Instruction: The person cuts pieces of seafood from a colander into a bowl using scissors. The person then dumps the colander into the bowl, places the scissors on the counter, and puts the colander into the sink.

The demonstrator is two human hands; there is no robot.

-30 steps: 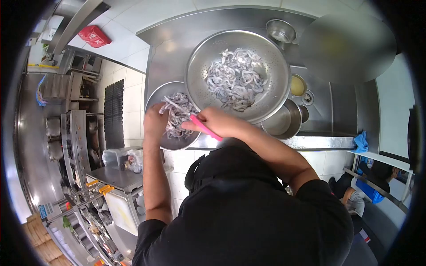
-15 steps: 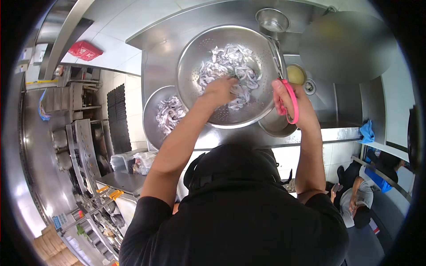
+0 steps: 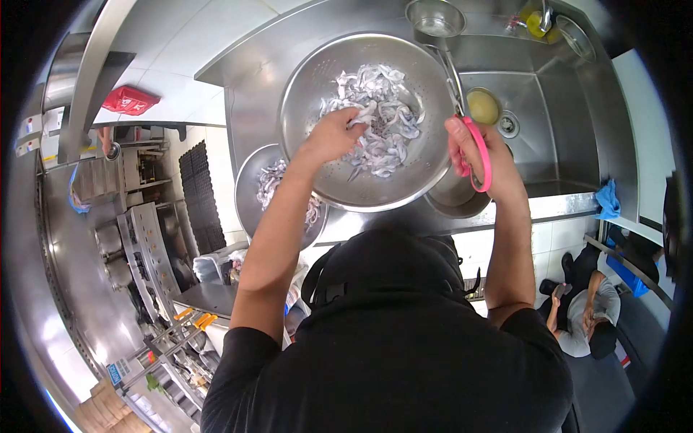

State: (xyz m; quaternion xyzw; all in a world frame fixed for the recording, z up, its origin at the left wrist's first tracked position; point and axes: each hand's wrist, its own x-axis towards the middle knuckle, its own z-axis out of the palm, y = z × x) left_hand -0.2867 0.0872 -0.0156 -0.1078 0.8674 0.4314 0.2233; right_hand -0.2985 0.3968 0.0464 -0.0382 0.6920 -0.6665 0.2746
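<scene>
Colander (image 3: 427, 153): larger squid heap (image 3: 386, 148), left hand (image 3: 328, 141) pinching one piece. Bowl (image 3: 249, 193): smaller visible heap (image 3: 270, 178). Right hand (image 3: 499, 164): gripping scissors (image 3: 486, 157).

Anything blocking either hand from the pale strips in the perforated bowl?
Nothing visible blocks the left hand; its fingers are at the pale strips. Between them and the right hand, which holds pink-handled scissors, stands only the right side of the perforated bowl.
</scene>
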